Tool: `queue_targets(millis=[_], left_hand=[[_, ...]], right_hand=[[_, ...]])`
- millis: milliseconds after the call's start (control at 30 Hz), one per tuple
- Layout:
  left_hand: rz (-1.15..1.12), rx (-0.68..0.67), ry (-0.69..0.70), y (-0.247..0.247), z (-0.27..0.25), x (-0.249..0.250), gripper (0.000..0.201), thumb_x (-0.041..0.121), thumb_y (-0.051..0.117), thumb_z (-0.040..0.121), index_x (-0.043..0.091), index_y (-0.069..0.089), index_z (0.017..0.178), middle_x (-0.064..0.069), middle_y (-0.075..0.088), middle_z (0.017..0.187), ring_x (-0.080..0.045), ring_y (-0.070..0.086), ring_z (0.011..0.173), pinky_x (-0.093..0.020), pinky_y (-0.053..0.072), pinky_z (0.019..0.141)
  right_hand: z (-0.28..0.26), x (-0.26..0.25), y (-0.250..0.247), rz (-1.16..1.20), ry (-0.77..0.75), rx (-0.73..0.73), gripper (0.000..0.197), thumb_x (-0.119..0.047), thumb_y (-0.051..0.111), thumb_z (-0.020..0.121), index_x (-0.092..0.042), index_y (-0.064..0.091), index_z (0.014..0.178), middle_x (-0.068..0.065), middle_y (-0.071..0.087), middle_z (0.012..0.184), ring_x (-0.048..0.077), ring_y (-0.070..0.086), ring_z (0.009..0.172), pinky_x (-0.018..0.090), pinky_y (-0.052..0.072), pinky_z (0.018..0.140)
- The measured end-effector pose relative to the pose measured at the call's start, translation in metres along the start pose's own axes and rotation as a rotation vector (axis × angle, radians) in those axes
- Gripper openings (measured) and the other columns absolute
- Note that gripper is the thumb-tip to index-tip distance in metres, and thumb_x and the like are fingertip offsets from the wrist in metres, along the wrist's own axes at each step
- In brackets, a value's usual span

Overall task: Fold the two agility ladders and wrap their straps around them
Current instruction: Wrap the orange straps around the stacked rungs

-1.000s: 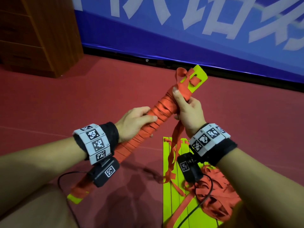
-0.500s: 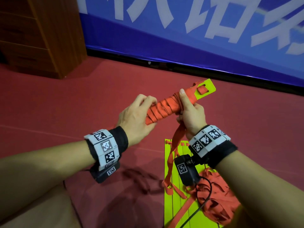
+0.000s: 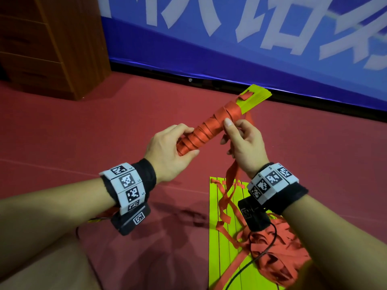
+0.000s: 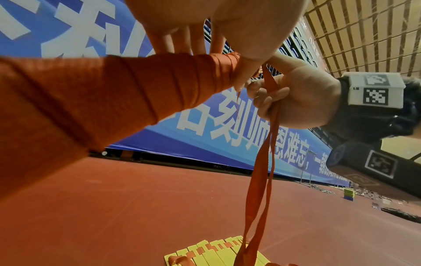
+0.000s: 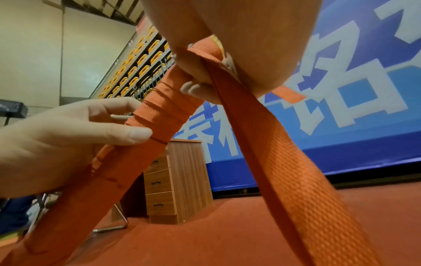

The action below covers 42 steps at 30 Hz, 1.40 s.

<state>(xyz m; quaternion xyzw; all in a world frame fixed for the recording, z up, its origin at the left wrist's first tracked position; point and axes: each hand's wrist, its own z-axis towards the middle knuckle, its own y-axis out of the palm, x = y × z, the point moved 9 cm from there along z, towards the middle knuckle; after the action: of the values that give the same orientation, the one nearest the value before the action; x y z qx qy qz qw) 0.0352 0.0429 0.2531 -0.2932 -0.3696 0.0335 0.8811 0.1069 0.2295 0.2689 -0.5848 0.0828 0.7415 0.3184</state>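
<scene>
Red floor (image 3: 104, 126), blue banner (image 3: 230, 49) behind; bundle half wrapped.

Left hand (image 3: 167, 151) curled round the lower end of the folded ladder (image 3: 201, 135), thumb under, fingers over; the bundle is held in the air, tilted up to the right, yellow rung ends (image 3: 254, 99) bare at the top. Right hand (image 3: 246, 143) beside the upper windings, thumb against them, fingers closed round the loose orange strap (image 3: 230, 181). From that fist the strap hangs as two strands down to the floor. Directly below lies the second ladder (image 3: 224, 237), yellow rungs flat and side by side, its own straps in a loose orange heap (image 3: 278, 254) at the right, partly hidden by the right forearm. Brown drawer cabinet (image 3: 52, 42) stands far left against the banner.
</scene>
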Motion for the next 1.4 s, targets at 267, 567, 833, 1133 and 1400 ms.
queue_targets(millis=[267,567,833,1133,1400], left_hand=[[-0.116,-0.038,-0.106,0.002,-0.001,-0.008,0.038,0.027,0.086,0.075,0.021,0.073,0.110,0.015,0.071,0.097,-0.008,0.068,0.087,-0.029,0.057,0.082],[-0.209,-0.081,-0.179,0.007,-0.002,-0.008,0.027,0.020,0.083,0.080,0.029,0.073,0.104,0.009,0.076,0.091,-0.011,0.070,0.080,-0.027,0.057,0.079],[-0.285,-0.149,-0.244,0.016,-0.005,-0.011,0.026,0.026,0.074,0.077,0.022,0.078,0.103,0.002,0.078,0.091,-0.019,0.073,0.086,-0.037,0.057,0.084],[-0.378,-0.239,-0.341,0.029,-0.008,-0.013,0.035,0.039,0.063,0.070,0.011,0.073,0.089,-0.018,0.071,0.080,-0.019,0.059,0.064,-0.048,0.056,0.067],[-0.208,-0.355,-0.304,0.034,-0.007,-0.009,0.032,0.040,0.068,0.087,0.024,0.065,0.115,0.002,0.074,0.098,-0.014,0.070,0.087,-0.047,0.056,0.085]], right_hand=[[0.001,0.006,-0.004,-0.060,-0.058,-0.048,0.020,-0.029,0.055,0.104,-0.015,0.057,0.090,-0.007,0.069,0.066,0.013,0.050,0.044,0.019,0.043,0.044],[0.003,0.004,-0.007,-0.127,-0.112,0.012,0.027,-0.036,0.058,0.102,-0.021,0.053,0.080,-0.004,0.063,0.060,0.013,0.048,0.045,0.030,0.043,0.047],[0.008,0.022,-0.002,-0.163,0.037,-0.038,0.042,-0.050,0.053,0.100,-0.011,0.057,0.085,-0.005,0.066,0.068,0.005,0.051,0.046,0.027,0.051,0.049],[0.008,0.025,0.003,-0.005,0.081,-0.011,0.035,-0.044,0.060,0.099,-0.013,0.057,0.082,0.002,0.048,0.062,0.003,0.046,0.045,0.024,0.049,0.049],[0.006,0.034,-0.001,0.034,0.143,0.083,0.041,-0.051,0.066,0.093,-0.011,0.061,0.086,-0.002,0.058,0.068,0.006,0.057,0.051,0.024,0.049,0.051]])
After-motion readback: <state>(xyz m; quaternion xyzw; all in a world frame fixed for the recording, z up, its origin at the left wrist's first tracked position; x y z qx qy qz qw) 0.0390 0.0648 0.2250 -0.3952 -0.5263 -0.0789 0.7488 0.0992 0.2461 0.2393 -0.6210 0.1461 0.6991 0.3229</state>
